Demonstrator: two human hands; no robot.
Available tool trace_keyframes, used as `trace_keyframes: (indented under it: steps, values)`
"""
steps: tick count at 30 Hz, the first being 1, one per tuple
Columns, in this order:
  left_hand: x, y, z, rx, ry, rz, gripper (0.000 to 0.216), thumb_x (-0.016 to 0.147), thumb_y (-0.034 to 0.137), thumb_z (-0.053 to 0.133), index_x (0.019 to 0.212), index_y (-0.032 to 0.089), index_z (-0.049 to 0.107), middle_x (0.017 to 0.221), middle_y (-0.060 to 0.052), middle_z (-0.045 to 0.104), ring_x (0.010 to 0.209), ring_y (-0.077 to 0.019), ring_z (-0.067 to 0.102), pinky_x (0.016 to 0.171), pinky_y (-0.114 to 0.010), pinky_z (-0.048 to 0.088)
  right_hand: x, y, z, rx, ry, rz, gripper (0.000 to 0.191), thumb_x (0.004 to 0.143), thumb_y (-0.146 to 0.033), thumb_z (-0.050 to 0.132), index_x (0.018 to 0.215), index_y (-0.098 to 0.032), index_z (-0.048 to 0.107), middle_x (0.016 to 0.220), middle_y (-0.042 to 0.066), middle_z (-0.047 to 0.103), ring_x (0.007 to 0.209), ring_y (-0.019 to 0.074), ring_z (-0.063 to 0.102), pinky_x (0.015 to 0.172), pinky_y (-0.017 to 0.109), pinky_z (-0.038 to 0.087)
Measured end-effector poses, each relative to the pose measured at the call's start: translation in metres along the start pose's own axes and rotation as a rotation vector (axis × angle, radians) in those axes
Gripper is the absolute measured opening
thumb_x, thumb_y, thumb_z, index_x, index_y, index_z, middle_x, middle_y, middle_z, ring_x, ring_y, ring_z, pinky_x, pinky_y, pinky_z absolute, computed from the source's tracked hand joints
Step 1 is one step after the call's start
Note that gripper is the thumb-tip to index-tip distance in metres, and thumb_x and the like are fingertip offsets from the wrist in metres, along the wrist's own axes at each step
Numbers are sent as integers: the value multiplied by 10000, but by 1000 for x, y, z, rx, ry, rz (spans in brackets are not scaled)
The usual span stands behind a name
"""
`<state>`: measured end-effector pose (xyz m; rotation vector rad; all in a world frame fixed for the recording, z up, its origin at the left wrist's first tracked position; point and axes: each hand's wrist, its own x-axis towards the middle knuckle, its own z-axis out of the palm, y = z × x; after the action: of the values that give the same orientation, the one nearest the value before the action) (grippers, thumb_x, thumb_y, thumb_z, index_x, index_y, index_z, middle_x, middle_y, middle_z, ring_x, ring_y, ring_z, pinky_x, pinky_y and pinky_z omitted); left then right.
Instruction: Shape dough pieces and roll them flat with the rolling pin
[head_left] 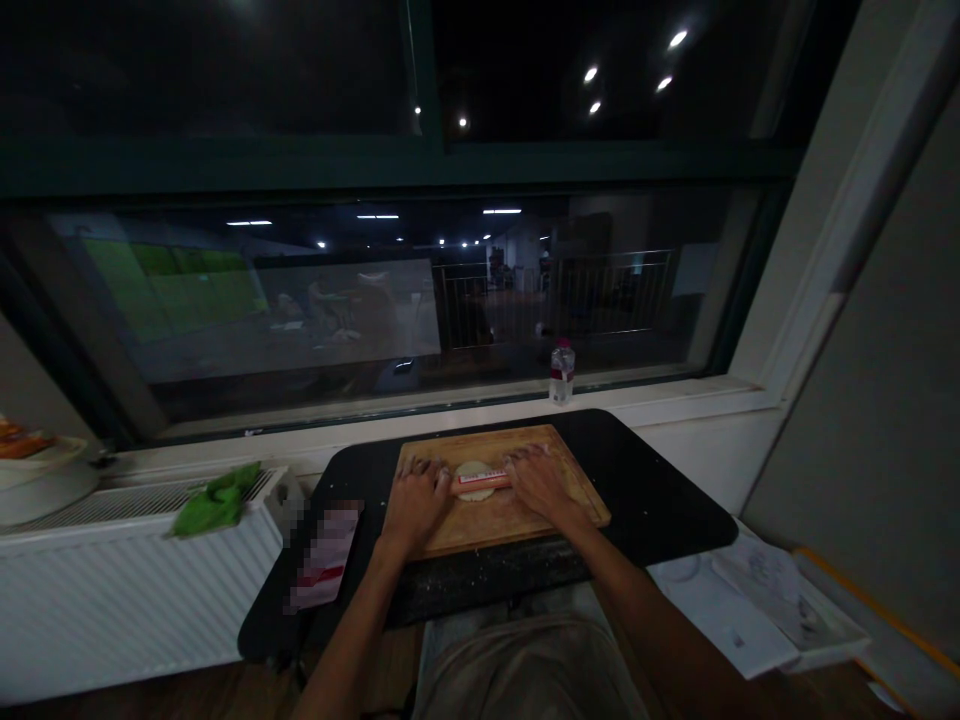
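Observation:
A wooden rolling pin (484,480) with a white and red label lies across a flat round of dough (474,467) on a wooden cutting board (480,530). At the pin's left end, my left hand (418,500) is closed over it. My right hand (538,480) grips the opposite end, with the fingers curled over the wood. Pale flour or dough marks the fingers. Part of the dough shows above and below the pin; the pin's ends are hidden under my hands.
The board rests on a black table (637,480). To the left are a package (330,555), partly pixelated, and a green cloth (217,500) on a white radiator (127,590). A bottle (561,372) stands on the windowsill. Papers (750,600) lie at the lower right.

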<state>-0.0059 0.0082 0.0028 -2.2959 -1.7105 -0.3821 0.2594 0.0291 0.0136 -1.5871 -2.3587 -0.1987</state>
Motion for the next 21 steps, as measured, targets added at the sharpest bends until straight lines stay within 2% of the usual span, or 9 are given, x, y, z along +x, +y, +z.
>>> trace_keyframes:
  steps: [4, 9, 15, 21]
  values:
    - [-1, 0, 8, -71, 40, -27, 476, 1171, 347, 347, 1394, 215, 746, 1497, -97, 731, 1437, -286, 610, 1342, -505, 349, -1, -6, -6, -6, -31, 56, 464, 1124, -255, 397, 1391, -179, 769, 1401, 139, 778, 1338, 291, 653, 1236, 432, 358]
    - [3, -4, 12, -119, 55, -54, 446, 1163, 370, 377, 1366, 230, 748, 1441, -102, 752, 1413, -285, 608, 1309, -495, 384, 2, -8, -9, 1, -19, 66, 499, 1142, -301, 382, 1516, -198, 697, 1433, 126, 767, 1360, 279, 653, 1229, 407, 374]
    - [16, -7, 8, -64, -18, -88, 381, 1114, 349, 473, 1389, 249, 717, 1396, -140, 747, 1423, -334, 561, 1205, -508, 455, 17, -7, -4, 19, -19, 152, 546, 1175, -436, 350, 1491, -191, 722, 1405, 153, 781, 1339, 298, 691, 1188, 381, 448]
    - [29, -6, -2, -24, -107, -115, 407, 1108, 334, 450, 1383, 216, 726, 1393, -168, 738, 1366, -341, 599, 1074, -451, 534, 37, 0, 2, 109, -46, 182, 559, 1179, -477, 362, 1558, -209, 675, 1490, 138, 741, 1439, 299, 632, 1284, 404, 355]
